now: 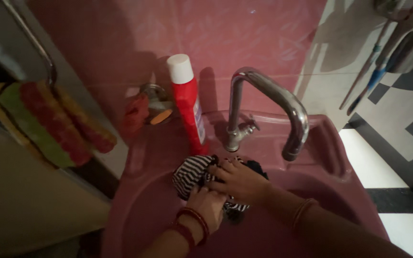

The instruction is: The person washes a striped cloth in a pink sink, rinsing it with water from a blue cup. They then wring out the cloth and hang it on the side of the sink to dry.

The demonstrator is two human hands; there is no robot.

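Wall [244, 43]: dusky pink tile, closing the basin in at the back; a paler tiled return stands to the right.

Washbasin [139, 200]: maroon, moulded, its rim curving down the left side and across the back ledge. The bowl is open toward the viewer and to the right; the left rim sits close against a pale cabinet face.

Tap [268, 102]: chrome swan-neck, rising from the back ledge and arching right, its spout hanging above the bowl's right half. It stands just behind the hands, leaving little headroom there.

Towel [56, 122]: striped red, green and yellow, draped over a metal rail at far left, well apart from the basin work.

Striped cloth [194, 172]: black and white, bunched at the back of the bowl, below the tap's base. It is the only item inside the basin.

Right hand [240, 181]: laid over the top of the cloth, fingers spread narrowly and curled down into the fabric, gripping it. A thin bangle shows on the forearm.

Left hand [206, 203]: beneath and in front of the right, fingers closed around the cloth's lower fold; red bangles at the wrist.

Bottle [187, 102]: red, white-capped, upright on the back ledge, just left of the tap and just behind the cloth. Contents cannot be told.

Small round fitting [155, 98]: on the wall left of the bottle, a reddish scrap hanging beside it.
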